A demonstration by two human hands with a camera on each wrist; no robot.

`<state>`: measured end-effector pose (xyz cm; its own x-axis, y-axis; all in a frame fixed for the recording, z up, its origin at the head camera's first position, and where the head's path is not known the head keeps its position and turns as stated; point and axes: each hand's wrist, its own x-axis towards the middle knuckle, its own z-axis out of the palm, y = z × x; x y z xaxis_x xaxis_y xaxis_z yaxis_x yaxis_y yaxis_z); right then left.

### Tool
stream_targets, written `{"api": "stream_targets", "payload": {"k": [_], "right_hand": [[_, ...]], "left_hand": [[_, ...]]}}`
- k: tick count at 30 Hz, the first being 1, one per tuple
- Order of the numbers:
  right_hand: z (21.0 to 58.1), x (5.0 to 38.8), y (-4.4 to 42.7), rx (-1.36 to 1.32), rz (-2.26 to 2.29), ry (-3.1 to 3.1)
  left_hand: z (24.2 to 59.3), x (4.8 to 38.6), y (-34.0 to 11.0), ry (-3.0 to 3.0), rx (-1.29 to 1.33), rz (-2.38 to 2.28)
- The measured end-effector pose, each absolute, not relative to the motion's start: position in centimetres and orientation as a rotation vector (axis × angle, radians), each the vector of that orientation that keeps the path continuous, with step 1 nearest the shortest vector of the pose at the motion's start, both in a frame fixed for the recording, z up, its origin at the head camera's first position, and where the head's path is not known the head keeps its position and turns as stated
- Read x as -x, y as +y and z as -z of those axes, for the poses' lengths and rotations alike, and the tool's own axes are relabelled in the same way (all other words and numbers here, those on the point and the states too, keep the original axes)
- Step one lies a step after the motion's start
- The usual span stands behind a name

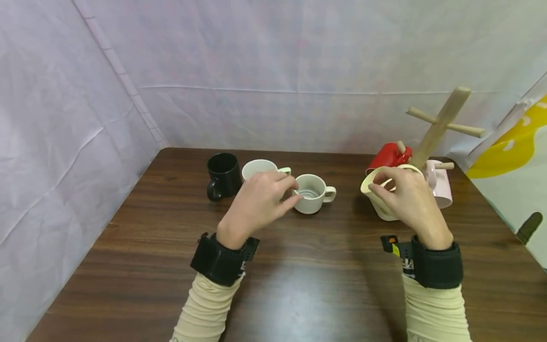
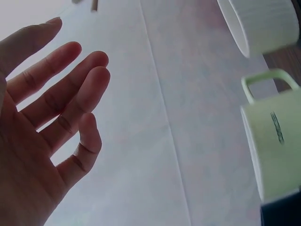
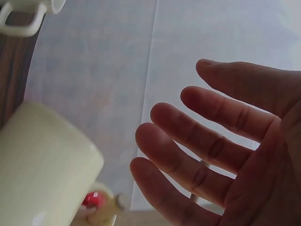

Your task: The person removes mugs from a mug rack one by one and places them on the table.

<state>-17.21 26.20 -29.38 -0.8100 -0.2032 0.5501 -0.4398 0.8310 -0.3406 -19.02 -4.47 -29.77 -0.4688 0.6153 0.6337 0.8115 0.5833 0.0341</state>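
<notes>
My left hand (image 1: 261,199) hovers in front of a pale green mug (image 2: 275,146) and beside a white ribbed mug (image 1: 309,205), its fingers loosely bent around nothing. In the left wrist view both mugs stand apart from the fingers (image 2: 70,101). My right hand (image 1: 408,197) is over a cream mug (image 1: 379,205), hiding part of it. The right wrist view shows the relaxed fingers (image 3: 174,150) holding nothing, with the mug away from them. That mug leans beside a wooden mug rack (image 1: 435,137); whether it hangs on a peg is hidden.
A black mug (image 1: 225,175) stands left of the green one. By the rack's lower pegs are a tilted red mug (image 1: 384,157) and a pale pink mug (image 1: 442,187). Two upper pegs carry nothing. White cloth (image 1: 273,61) walls the dark wooden table (image 1: 128,256).
</notes>
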Motion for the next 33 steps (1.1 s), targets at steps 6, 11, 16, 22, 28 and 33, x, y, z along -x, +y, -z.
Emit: {"api": "stream_targets", "payload": {"k": [6,11,16,22,28,33], "right_hand": [[29.8,17.2,28.1,-0.370,-0.663,-2.499],[30.2,17.4,29.9,-0.230,-0.694,-2.503],[30.8,17.6,31.0,-0.098,-0.650,-2.442],[31.4,18.0,31.4,0.070,-0.666,-2.383],[32.7,18.9,31.7,0.153,-0.688,-2.301],[34.0,19.7,31.7,0.101,-0.666,-2.222]], "left_hand": [[29.8,17.8,-2.9,-2.187,1.273,0.375],[29.6,16.6,-1.7,-2.182,1.323,0.279],[29.3,15.3,-0.6,-2.144,1.379,0.189],[29.4,13.9,0.4,-2.070,1.413,0.107],[29.4,12.7,1.2,-2.059,1.430,0.042],[29.6,12.1,1.7,-2.052,1.462,0.012]]}}
